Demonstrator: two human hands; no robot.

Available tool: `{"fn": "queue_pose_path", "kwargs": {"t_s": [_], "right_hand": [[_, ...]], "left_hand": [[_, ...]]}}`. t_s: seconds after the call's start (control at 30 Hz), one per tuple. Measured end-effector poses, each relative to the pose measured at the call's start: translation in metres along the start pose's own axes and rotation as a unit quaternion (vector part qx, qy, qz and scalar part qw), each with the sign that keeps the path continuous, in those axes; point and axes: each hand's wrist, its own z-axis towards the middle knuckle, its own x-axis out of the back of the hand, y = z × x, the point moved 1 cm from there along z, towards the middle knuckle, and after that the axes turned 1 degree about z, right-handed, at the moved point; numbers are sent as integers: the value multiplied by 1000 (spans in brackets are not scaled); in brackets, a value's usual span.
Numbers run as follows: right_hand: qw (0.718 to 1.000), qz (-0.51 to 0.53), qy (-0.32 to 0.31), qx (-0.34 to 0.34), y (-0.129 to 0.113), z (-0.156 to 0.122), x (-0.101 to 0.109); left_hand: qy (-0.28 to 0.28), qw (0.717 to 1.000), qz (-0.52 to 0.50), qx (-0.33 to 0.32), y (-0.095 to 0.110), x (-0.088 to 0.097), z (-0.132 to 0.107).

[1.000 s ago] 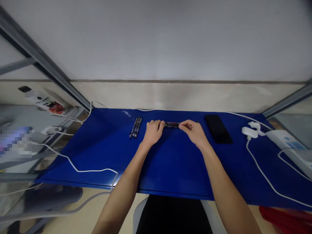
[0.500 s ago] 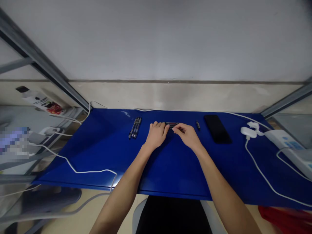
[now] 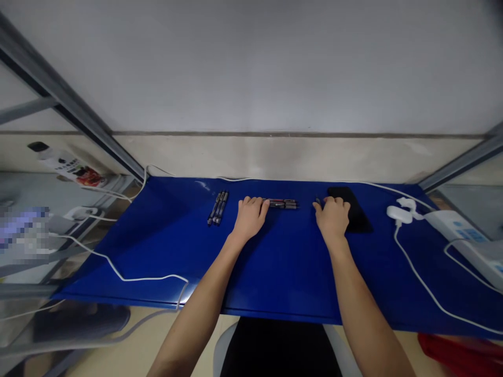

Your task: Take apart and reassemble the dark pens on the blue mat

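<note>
Several dark pens [image 3: 285, 203] lie side by side across the blue desk, one with a reddish stripe. My left hand [image 3: 250, 213] is closed over their left ends, which its fingers hide. To the right, my right hand [image 3: 333, 215] has its thumb and fingertips closed around a small dark pen cap [image 3: 318, 200], only partly visible. That hand also covers the left edge of a black phone [image 3: 357, 215]. Three dark pens [image 3: 218, 208] lie together, slanted, to the left of my left hand.
A white charging case [image 3: 399, 214] with a cable and a white power strip [image 3: 463, 233] lie at the right of the blue desk [image 3: 275, 272]. White cables run along the back and left. A bottle [image 3: 68, 165] stands beyond the left metal frame.
My right hand has moved right, from the pens to the small cap beside the phone, uncovering the pens' right ends. My left hand has stayed on the pens.
</note>
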Motion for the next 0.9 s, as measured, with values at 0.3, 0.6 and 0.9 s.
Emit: {"fn": "queue_pose_path", "kwargs": {"t_s": [0.3,0.6,0.9], "right_hand": [[962,266,-54,27,-10,5,0],[849,497,-180,-8,-37,-6,11],[845,492,-207,29,-42,-10,9]], "left_hand": [[0,1000,1,8,-1,1,1],[-1,1000,-7,17,-2,-1,1],[-13,1000,-14,16,0,1,0]]}}
